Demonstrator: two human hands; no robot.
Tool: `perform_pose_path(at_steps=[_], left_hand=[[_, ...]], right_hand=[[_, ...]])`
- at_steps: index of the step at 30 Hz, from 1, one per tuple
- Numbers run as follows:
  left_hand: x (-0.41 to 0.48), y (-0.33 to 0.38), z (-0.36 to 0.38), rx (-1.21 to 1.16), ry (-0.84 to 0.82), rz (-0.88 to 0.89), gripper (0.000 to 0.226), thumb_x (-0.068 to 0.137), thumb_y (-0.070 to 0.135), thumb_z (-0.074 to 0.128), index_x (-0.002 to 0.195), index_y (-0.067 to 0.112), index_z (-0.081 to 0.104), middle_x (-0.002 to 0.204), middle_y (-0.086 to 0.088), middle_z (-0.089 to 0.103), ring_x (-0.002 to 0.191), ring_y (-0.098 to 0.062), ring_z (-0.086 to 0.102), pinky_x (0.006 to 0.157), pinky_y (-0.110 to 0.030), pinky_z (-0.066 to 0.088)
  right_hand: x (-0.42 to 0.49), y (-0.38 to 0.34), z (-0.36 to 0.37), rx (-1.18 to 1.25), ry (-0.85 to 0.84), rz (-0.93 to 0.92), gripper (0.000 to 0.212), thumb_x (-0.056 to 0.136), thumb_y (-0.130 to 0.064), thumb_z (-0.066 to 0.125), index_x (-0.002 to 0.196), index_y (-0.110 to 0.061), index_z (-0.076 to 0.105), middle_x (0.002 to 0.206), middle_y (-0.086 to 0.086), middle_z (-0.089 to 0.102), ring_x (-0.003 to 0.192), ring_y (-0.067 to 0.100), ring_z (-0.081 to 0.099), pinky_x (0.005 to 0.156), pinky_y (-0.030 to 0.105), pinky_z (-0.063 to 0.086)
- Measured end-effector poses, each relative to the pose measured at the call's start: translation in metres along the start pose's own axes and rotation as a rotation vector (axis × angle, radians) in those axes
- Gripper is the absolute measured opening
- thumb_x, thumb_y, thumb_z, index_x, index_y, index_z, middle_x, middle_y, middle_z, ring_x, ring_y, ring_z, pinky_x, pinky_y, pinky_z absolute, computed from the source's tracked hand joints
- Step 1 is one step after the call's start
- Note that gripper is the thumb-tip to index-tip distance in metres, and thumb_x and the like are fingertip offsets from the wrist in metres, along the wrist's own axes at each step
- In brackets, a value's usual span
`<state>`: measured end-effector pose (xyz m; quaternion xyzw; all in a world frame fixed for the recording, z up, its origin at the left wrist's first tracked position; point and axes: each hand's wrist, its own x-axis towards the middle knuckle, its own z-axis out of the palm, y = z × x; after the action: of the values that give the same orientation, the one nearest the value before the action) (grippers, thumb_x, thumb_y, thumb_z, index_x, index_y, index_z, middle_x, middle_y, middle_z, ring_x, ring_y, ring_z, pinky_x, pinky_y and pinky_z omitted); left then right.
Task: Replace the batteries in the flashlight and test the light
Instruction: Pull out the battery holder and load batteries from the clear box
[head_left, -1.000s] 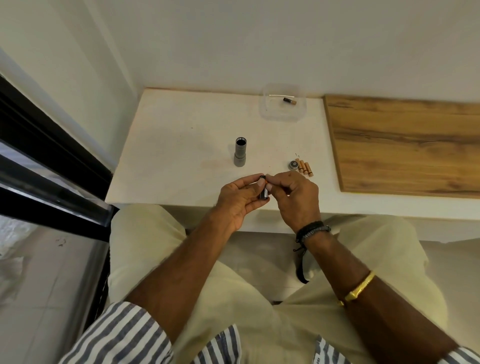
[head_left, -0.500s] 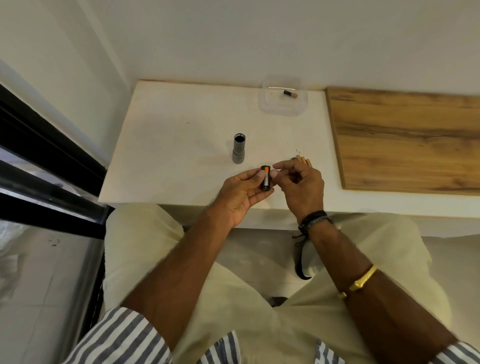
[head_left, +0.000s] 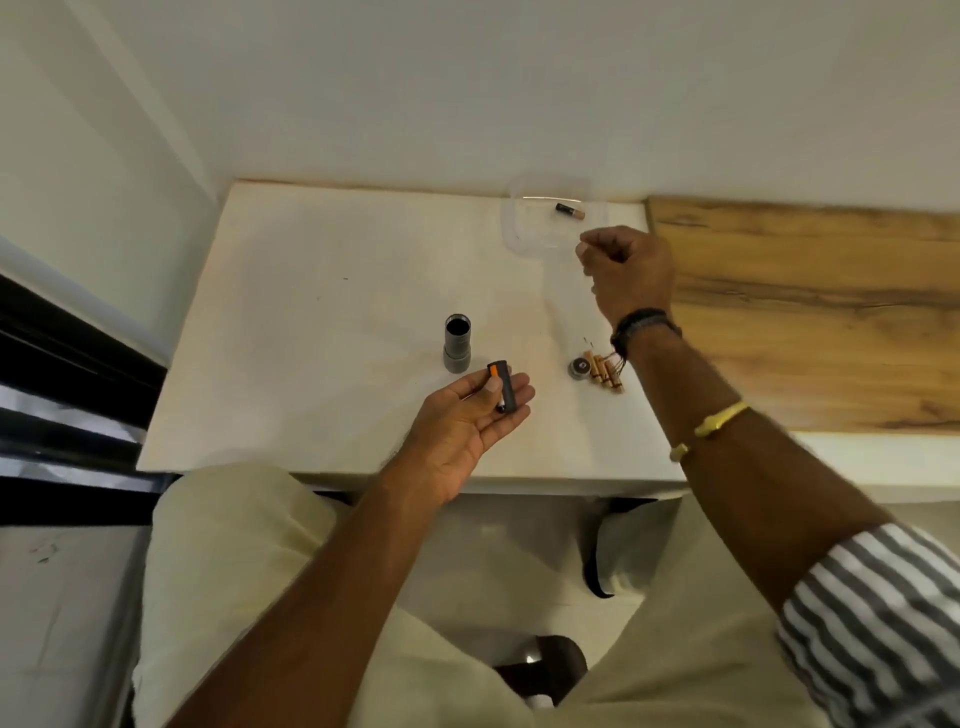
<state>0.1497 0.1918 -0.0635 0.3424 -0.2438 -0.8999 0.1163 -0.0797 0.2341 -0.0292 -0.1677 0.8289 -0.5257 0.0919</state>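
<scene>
The grey flashlight body (head_left: 457, 343) stands upright on the white table (head_left: 322, 322), its open end up. My left hand (head_left: 467, 421) hovers just in front of it and holds the black battery holder (head_left: 503, 385), which shows an orange cell at its top. My right hand (head_left: 626, 270) is far out over the table beside a clear plastic container (head_left: 519, 228), fingers curled closed; whether it pinches anything is hidden. One battery (head_left: 570, 210) lies inside that container. The flashlight's end cap (head_left: 579, 367) and a few loose batteries (head_left: 605, 373) lie under my right wrist.
A wooden board (head_left: 810, 312) covers the surface to the right of the white table. Walls close in behind and on the left. A dark window frame (head_left: 67, 374) runs along the left. My knees sit below the table's front edge.
My hands were together on the battery holder. My right hand has left it and moved far out to the clear container; my left hand still holds the holder.
</scene>
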Motion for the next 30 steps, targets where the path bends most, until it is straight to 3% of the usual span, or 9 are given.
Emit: perform_pose_path(at_steps=[4, 9, 13, 19, 24, 28, 30], left_hand=[[0.006, -0.002, 0.003, -0.008, 0.007, -0.003, 0.032, 0.098, 0.004, 0.054, 0.129, -0.006, 0.055, 0.122, -0.023, 0.068, 0.114, -0.033, 0.067, 0.096, -0.041, 0.056], [0.012, -0.006, 0.005, -0.010, 0.003, -0.019, 0.031, 0.099, 0.005, 0.053, 0.128, -0.006, 0.057, 0.125, -0.023, 0.067, 0.115, -0.033, 0.066, 0.097, -0.041, 0.055], [0.015, -0.004, 0.003, -0.016, -0.009, -0.046, 0.030, 0.101, 0.006, 0.050, 0.128, -0.005, 0.056, 0.124, -0.023, 0.067, 0.115, -0.032, 0.067, 0.092, -0.038, 0.058], [0.013, -0.002, 0.006, -0.046, -0.044, -0.053, 0.031, 0.104, 0.007, 0.046, 0.130, -0.005, 0.054, 0.125, -0.021, 0.067, 0.116, -0.031, 0.066, 0.090, -0.035, 0.058], [0.008, 0.003, 0.009, -0.072, -0.080, -0.048, 0.032, 0.105, 0.006, 0.041, 0.132, -0.006, 0.053, 0.129, -0.024, 0.064, 0.119, -0.032, 0.065, 0.096, -0.037, 0.056], [0.003, 0.003, 0.013, -0.097, -0.064, -0.039, 0.031, 0.105, 0.005, 0.040, 0.130, -0.008, 0.053, 0.124, -0.024, 0.065, 0.115, -0.035, 0.066, 0.093, -0.039, 0.058], [0.000, 0.002, 0.014, -0.095, -0.047, -0.032, 0.031, 0.105, 0.006, 0.041, 0.129, -0.008, 0.055, 0.117, -0.023, 0.068, 0.111, -0.035, 0.068, 0.091, -0.038, 0.059]], right_hand=[[0.053, -0.007, 0.016, -0.256, -0.037, -0.175, 0.019, 0.089, -0.012, 0.072, 0.106, -0.011, 0.080, 0.104, 0.005, 0.079, 0.097, 0.019, 0.074, 0.092, 0.025, 0.057], [0.103, -0.007, 0.042, -0.709, -0.211, -0.242, 0.027, 0.095, -0.013, 0.063, 0.120, -0.012, 0.073, 0.123, 0.011, 0.071, 0.116, 0.032, 0.063, 0.098, 0.034, 0.052], [0.114, -0.006, 0.056, -0.908, -0.294, -0.270, 0.037, 0.092, -0.003, 0.051, 0.123, -0.012, 0.069, 0.126, 0.017, 0.065, 0.118, 0.040, 0.060, 0.099, 0.042, 0.053], [0.115, -0.006, 0.062, -0.885, -0.249, -0.212, 0.032, 0.089, -0.004, 0.057, 0.116, -0.014, 0.069, 0.123, 0.016, 0.064, 0.116, 0.038, 0.061, 0.095, 0.041, 0.054], [0.102, -0.022, 0.050, -0.646, -0.156, -0.113, 0.025, 0.084, -0.016, 0.070, 0.108, -0.021, 0.073, 0.123, 0.007, 0.065, 0.110, 0.026, 0.065, 0.087, 0.029, 0.054], [0.064, -0.039, 0.025, -0.481, -0.103, -0.128, 0.020, 0.080, -0.021, 0.065, 0.096, -0.024, 0.075, 0.104, -0.001, 0.075, 0.098, 0.021, 0.070, 0.084, 0.028, 0.054], [0.034, -0.040, 0.010, -0.361, -0.103, -0.112, 0.019, 0.081, -0.019, 0.064, 0.095, -0.024, 0.077, 0.095, -0.001, 0.077, 0.089, 0.021, 0.072, 0.084, 0.034, 0.059]])
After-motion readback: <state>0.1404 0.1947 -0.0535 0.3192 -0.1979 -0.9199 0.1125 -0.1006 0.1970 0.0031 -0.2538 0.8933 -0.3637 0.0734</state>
